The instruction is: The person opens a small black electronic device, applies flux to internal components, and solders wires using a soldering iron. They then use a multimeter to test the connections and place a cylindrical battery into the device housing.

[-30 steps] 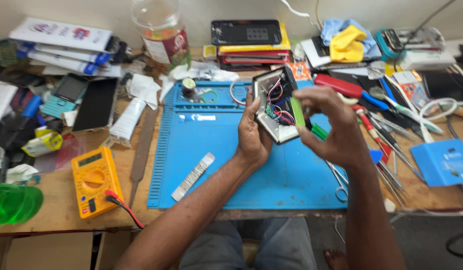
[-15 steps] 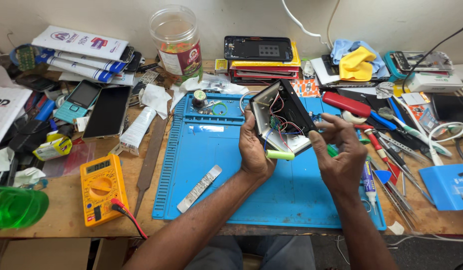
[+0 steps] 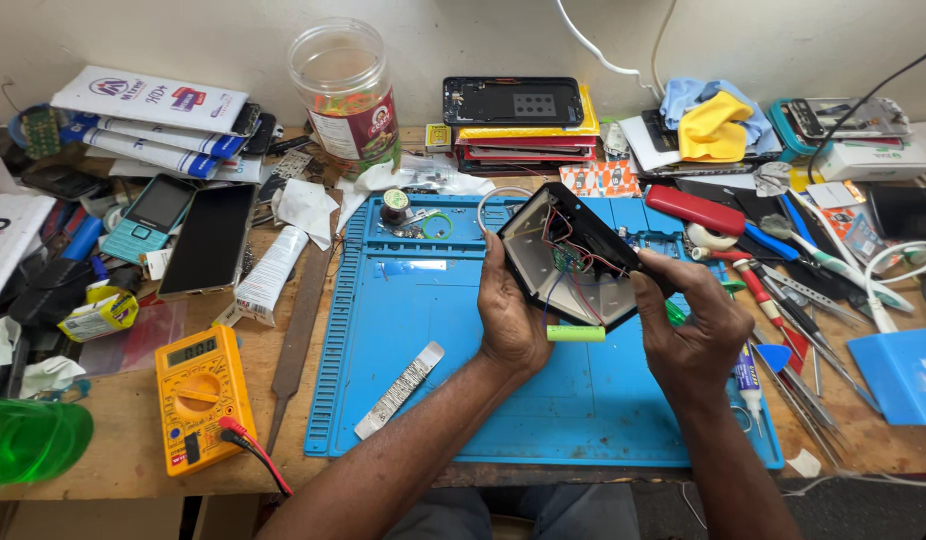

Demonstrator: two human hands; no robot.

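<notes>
Both my hands hold an opened black device casing (image 3: pixel 573 255) above the blue work mat (image 3: pixel 423 330). Inside it I see a pale inner surface, a small green circuit board and red, blue and black wires. My left hand (image 3: pixel 508 320) grips the casing's left edge from below. My right hand (image 3: pixel 693 330) grips its right lower edge. A light green cylindrical battery cell (image 3: pixel 575 333) hangs from the wires just under the casing, between my two hands.
A yellow multimeter (image 3: pixel 198 395) with red lead lies front left. A plastic jar (image 3: pixel 345 90), stacked phones (image 3: pixel 523 120), a white tube (image 3: pixel 268 275), a metal file (image 3: pixel 301 330) and a flat strip (image 3: pixel 400 388) are around. Screwdrivers and tweezers (image 3: pixel 793 300) crowd the right side.
The casing has tilted and come lower and rightward over the mat. My right hand has shifted from its top to its lower right edge. The green cell now dangles below.
</notes>
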